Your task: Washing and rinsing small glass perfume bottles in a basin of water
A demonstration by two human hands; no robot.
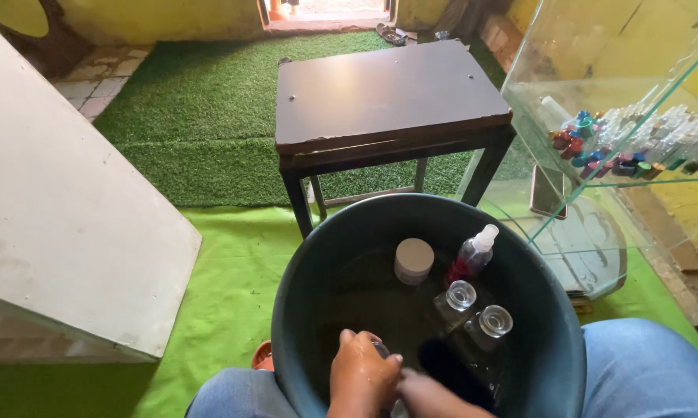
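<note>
Left hand (pixel 360 375): I see it curled round a small item low in the dark bucket (pixel 554 340), near side.
Right hand (pixel 434 396): pressed against the left; grip unclear.
Nearby: two clear bottles (pixel 473 310), a spray bottle (pixel 473 255), a capped jar (pixel 414 260).
Care: I'd hold firmly, wet glass looks slippery.

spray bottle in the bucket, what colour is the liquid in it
Red, under a white sprayer top: the spray bottle leans against the dark teal bucket wall, in the head view.
</note>
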